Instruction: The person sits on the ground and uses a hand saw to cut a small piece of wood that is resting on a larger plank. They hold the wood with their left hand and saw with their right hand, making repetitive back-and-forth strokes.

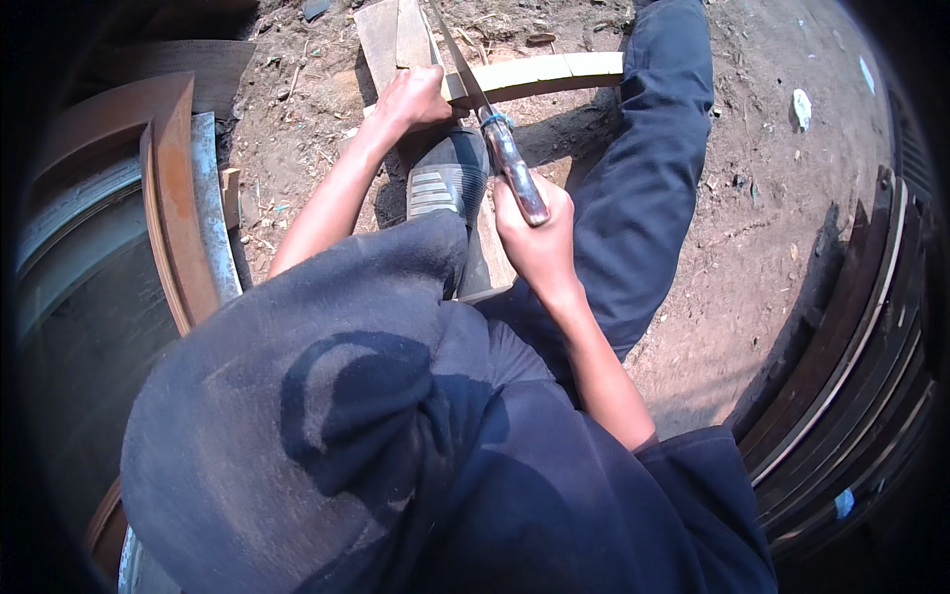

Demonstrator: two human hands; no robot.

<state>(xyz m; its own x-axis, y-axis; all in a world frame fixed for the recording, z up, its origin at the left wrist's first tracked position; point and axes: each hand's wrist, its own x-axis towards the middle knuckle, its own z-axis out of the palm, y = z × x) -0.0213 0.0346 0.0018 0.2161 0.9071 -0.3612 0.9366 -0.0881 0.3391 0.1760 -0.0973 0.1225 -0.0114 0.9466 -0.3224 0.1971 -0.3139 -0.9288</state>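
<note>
My right hand [539, 223] is wrapped round the dark, shiny handle of a handsaw [507, 158]. Its narrow blade slants up and to the left, beside the end of a pale wooden strip [549, 75]. Whether the teeth are in the wood cannot be made out. At that same end my left hand [411, 97] is closed on the strip, its fingertips partly hidden. The strip reaches right as far as my trousered leg [665, 74]. Just below my left hand is my dark shoe [447, 173], with pale stripes. A flat board [376, 45] lies beyond the left hand.
Brown wooden frames [173, 198] with a glass-like pane lean at the left. Along the right edge, long dark planks [841, 356] lie stacked. Bare earth [752, 247] with chips and a white scrap [802, 109] surrounds me. My dark clothing covers the lower middle.
</note>
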